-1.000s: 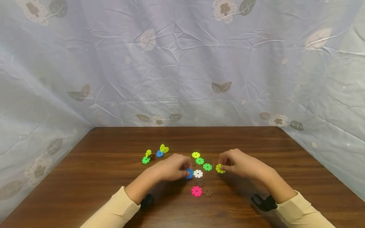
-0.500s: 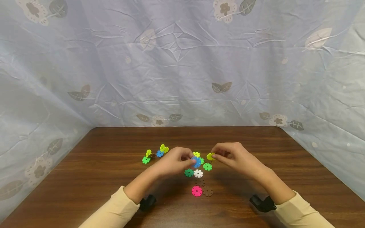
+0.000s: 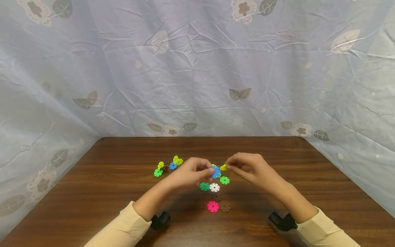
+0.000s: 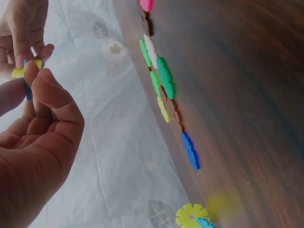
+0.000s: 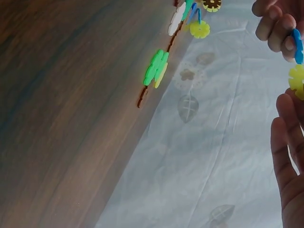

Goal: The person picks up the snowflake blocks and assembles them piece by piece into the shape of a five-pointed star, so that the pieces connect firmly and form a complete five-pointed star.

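Above the middle of the table, my left hand (image 3: pixel 194 174) pinches a blue notched disc (image 3: pixel 215 172) between thumb and fingers. My right hand (image 3: pixel 250 168) pinches a yellow notched disc (image 3: pixel 223 167) at its right. The two discs meet edge to edge, set crosswise to each other, in the left wrist view; whether their slots are joined I cannot tell. In the right wrist view the yellow disc (image 5: pixel 296 81) sits just below the blue disc (image 5: pixel 298 46). Fingers cover part of both.
Beneath the hands lie loose notched discs: dark green (image 3: pixel 204 186), white (image 3: pixel 214 187), light green (image 3: pixel 224 180), pink (image 3: pixel 213 206) and several brown ones (image 3: pixel 225 206). Joined discs, green (image 3: pixel 158 172) and blue (image 3: pixel 173 166) with yellow ones, stand at the left. A patterned cloth (image 3: pixel 191 85) hangs behind the table.
Both hands have risen from the table and come together, each bringing its disc. Lifting the blue disc has uncovered the dark green one. The yellow disc has moved left and turned more edge-on.
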`<state>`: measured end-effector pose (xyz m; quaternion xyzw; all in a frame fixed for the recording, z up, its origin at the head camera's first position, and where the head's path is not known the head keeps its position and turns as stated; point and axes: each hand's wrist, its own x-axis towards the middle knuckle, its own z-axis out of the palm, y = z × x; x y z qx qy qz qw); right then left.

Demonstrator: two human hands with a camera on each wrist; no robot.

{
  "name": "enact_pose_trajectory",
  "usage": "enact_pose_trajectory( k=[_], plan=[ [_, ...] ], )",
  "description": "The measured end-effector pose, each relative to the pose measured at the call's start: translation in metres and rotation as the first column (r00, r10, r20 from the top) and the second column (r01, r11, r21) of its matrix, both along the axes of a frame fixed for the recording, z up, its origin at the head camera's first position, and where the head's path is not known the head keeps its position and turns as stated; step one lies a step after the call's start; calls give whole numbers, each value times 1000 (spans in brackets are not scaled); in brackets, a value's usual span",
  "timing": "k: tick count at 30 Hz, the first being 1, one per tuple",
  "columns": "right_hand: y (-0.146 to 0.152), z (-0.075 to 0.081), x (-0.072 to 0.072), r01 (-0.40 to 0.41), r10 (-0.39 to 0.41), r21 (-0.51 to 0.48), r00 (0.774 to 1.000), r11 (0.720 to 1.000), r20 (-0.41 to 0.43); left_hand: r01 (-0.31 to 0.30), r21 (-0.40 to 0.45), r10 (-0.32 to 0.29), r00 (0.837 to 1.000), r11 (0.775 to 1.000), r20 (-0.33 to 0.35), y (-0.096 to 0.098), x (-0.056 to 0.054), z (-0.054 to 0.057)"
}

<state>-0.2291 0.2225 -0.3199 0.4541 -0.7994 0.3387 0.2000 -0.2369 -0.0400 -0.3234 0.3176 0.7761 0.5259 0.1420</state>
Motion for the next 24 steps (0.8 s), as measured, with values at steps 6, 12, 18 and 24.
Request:
enact_pose_trajectory(
  k=[6, 12, 18, 24],
  plan=[
    [-2, 1, 1, -12, 12, 3, 1000, 1000, -26, 16, 19, -17, 1000, 1000, 12, 0, 0, 0],
    [-2, 1, 3, -22, 23, 16, 999, 1000, -40, 12, 27, -13, 1000, 1000, 25, 1, 1, 0],
    [-4, 1, 5, -40, 41, 23, 998, 999, -45, 9, 19, -10, 999, 1000, 31, 1, 2, 2],
    [-7, 1, 7, -26, 28, 19, 997, 999, -77, 26, 29, -27, 999, 999, 41, 0, 3, 2]
  ],
)
